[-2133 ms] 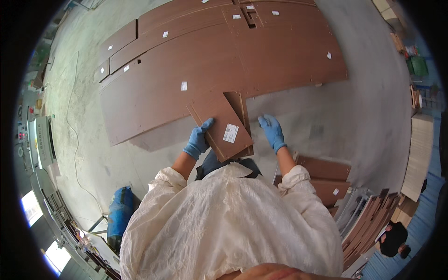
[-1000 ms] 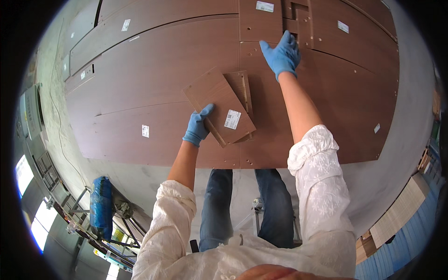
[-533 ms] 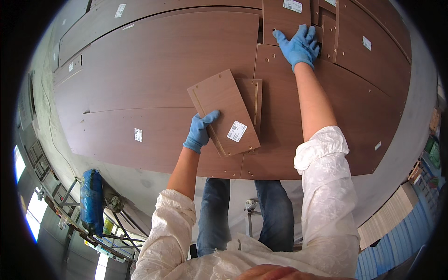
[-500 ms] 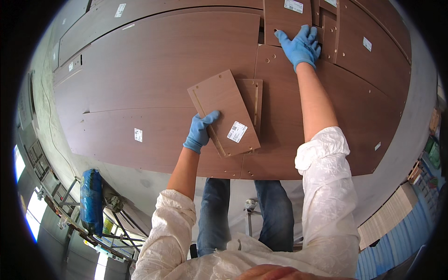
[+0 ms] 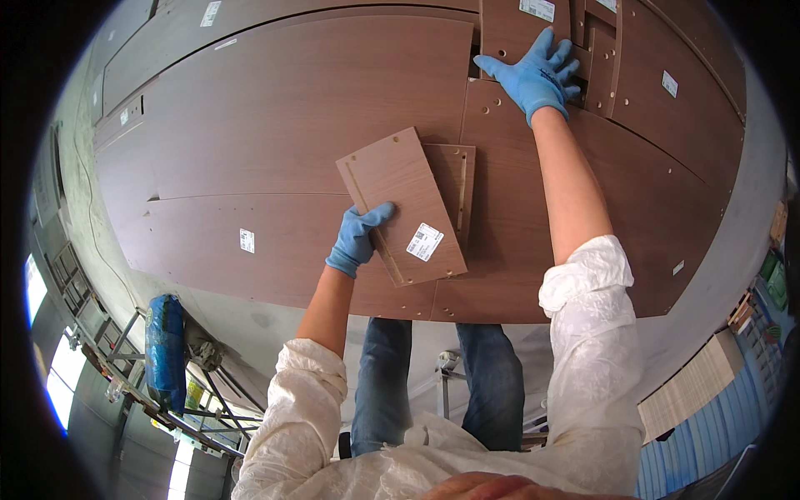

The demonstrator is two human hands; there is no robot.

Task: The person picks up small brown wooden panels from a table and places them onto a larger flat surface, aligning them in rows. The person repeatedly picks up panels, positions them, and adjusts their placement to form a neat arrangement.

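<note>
My left hand (image 5: 357,237), in a blue glove, grips the left edge of a small brown wooden panel (image 5: 400,192), thumb on top. That panel has a groove along one side, corner holes and a white label (image 5: 425,242). Partly under it lies a second grooved panel (image 5: 454,171), turned at another angle. Farther off, my right hand (image 5: 537,79), also gloved, is spread with fingers apart over the near end of a labelled brown board (image 5: 521,37). Whether its palm touches the wood I cannot tell.
Large brown panels (image 5: 292,108) lie side by side beneath both hands, with narrower pieces (image 5: 600,62) at the far right. A blue wrapped roll (image 5: 165,354) stands on a metal frame at the left. Stacked boards (image 5: 692,379) are at the lower right.
My right hand has spread its fingers wider and shifted slightly. The left hand keeps its grip on the small panel, which has hardly moved. The whole view has shifted a little.
</note>
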